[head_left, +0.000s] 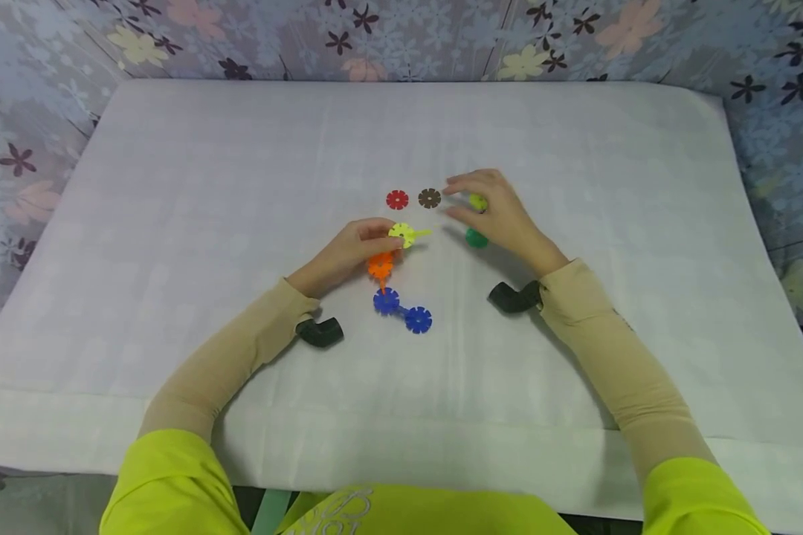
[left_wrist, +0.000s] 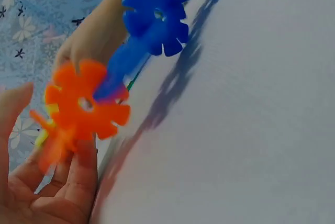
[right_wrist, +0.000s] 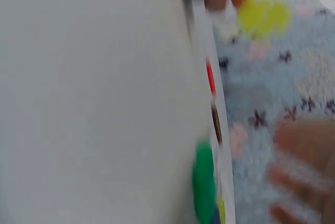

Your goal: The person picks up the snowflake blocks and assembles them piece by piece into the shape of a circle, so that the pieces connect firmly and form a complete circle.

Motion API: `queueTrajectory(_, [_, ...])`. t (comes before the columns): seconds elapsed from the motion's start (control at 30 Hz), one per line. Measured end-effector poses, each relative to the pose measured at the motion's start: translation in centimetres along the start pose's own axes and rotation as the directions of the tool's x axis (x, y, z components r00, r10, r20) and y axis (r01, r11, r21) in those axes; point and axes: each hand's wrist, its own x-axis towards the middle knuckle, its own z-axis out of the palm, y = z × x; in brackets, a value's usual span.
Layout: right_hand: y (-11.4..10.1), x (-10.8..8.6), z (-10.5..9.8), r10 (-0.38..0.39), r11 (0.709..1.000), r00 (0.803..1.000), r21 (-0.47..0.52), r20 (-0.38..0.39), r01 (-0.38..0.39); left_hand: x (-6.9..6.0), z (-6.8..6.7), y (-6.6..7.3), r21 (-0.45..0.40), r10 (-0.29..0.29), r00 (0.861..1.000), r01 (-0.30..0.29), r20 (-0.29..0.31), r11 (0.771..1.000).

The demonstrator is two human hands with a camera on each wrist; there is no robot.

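My left hand (head_left: pixel 361 244) pinches a linked chain of notched plastic discs between thumb and fingers. The chain has a yellow disc (head_left: pixel 402 235) at the hand, then an orange disc (left_wrist: pixel 86 103) and a blue disc (left_wrist: pixel 157 15). Its other end, another blue disc (head_left: pixel 418 319), hangs toward the near side. My right hand (head_left: pixel 497 212) hovers over the table with fingers spread, holding nothing. Left of its fingertips lies a brown disc (head_left: pixel 430 198). Partly hidden by this hand are a green disc (head_left: pixel 476 238) and a yellow-green disc (head_left: pixel 478 202).
A red disc (head_left: pixel 398 200) lies left of the brown one on the white-covered table (head_left: pixel 241 156). Dark bent tube-like pieces (head_left: pixel 320 333) sit at both wrists. Flower-patterned cloth (head_left: pixel 415 41) stands behind the table. The right wrist view is blurred.
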Motion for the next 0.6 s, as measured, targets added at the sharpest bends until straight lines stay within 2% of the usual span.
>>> queueTrajectory(0.03, [0.6, 0.1, -0.5, 0.049, 0.995, 0.998, -0.081, -0.034, -0.051, 0.0, 0.1, 0.1, -0.025, -0.012, 1.000, 0.011, -0.015, 1.000])
queueTrajectory(0.1, [1.7, 0.1, -1.3, 0.181, 0.958, 0.981, -0.216, -0.063, -0.190, 0.0, 0.2, 0.2, -0.070, -0.024, 0.999, 0.020, -0.047, 0.997])
queueTrajectory(0.17, [2.3, 0.0, -1.8, 0.301, 0.916, 0.952, -0.263, -0.054, -0.304, 0.0, 0.3, 0.2, -0.111, -0.028, 0.997, 0.020, -0.073, 0.994])
queueTrajectory(0.23, [2.8, 0.0, -1.9, 0.358, 0.892, 0.933, -0.288, -0.023, -0.350, 0.1, 0.4, 0.0, -0.121, -0.004, 0.994, -0.009, -0.107, 0.993])
queueTrajectory(0.3, [3.1, 0.0, -1.7, 0.365, 0.896, 0.931, -0.269, -0.010, -0.354, 0.2, 0.4, -0.2, -0.116, 0.030, 0.990, -0.046, -0.136, 0.992])
queueTrajectory(0.43, [3.2, 0.0, -1.2, 0.303, 0.937, 0.949, -0.150, -0.093, -0.314, 0.4, 0.8, -0.7, -0.056, 0.100, 0.968, -0.116, -0.230, 0.992])
queueTrajectory(0.5, [2.7, -0.1, -0.7, 0.297, 0.955, 0.949, 0.015, -0.104, -0.297, 0.5, 1.0, -0.8, -0.037, 0.122, 0.953, -0.137, -0.279, 0.990])
queueTrajectory(0.53, [2.4, -0.1, -0.4, 0.294, 0.952, 0.952, 0.117, -0.086, -0.284, 0.5, 1.1, -0.8, -0.032, 0.133, 0.944, -0.150, -0.302, 0.988])
queueTrajectory(0.57, [2.0, -0.2, 0.0, 0.289, 0.937, 0.956, 0.220, -0.051, -0.272, 0.5, 1.2, -0.9, -0.035, 0.141, 0.937, -0.161, -0.320, 0.986])
queueTrajectory(0.6, [1.6, -0.2, 0.4, 0.288, 0.904, 0.958, 0.331, -0.001, -0.272, 0.5, 1.3, -0.9, -0.042, 0.148, 0.931, -0.171, -0.333, 0.984])
